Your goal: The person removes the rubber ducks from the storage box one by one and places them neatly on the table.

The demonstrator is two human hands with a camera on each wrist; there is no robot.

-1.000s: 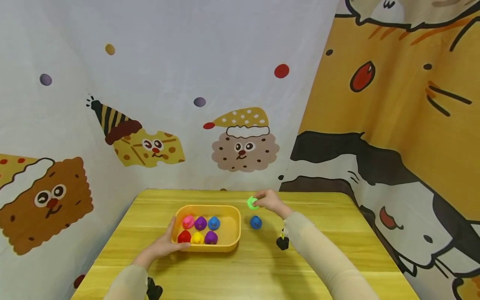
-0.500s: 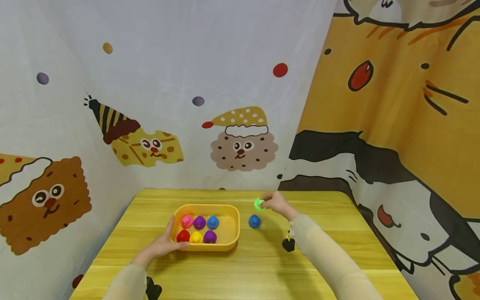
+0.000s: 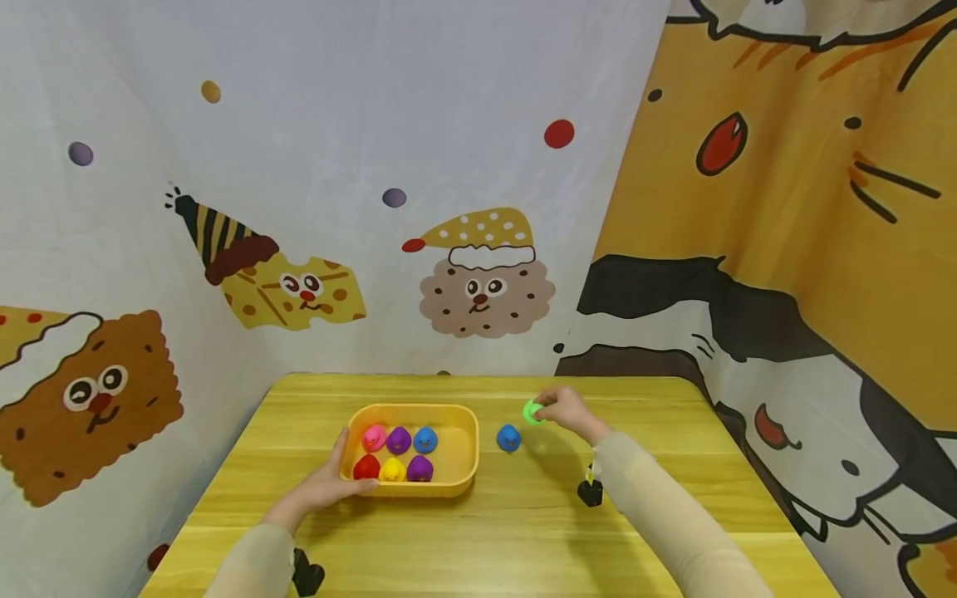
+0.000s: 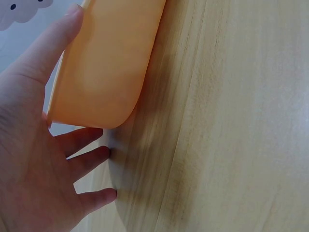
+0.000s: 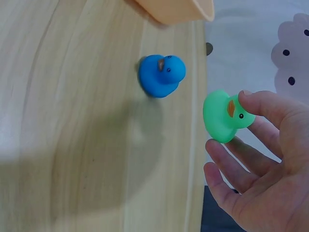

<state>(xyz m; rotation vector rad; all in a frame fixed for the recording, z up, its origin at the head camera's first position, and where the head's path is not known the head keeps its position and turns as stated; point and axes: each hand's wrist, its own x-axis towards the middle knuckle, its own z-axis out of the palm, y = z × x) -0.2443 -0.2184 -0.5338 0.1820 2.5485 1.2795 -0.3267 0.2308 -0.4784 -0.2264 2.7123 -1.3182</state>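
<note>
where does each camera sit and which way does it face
Head: on the head, facing forward-down at table, tub and backdrop; sleeves, left grip and right grip show.
Left wrist: on that wrist, facing the tub's outside; left grip shows.
Right wrist: on that wrist, facing green duck and blue duck; right grip shows.
Head and right wrist share both ducks; all three show the tub.

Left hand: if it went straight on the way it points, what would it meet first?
The yellow tray: the left hand lies against its near left corner, so going straight on would likely push it. How firmly they touch is unclear.
</note>
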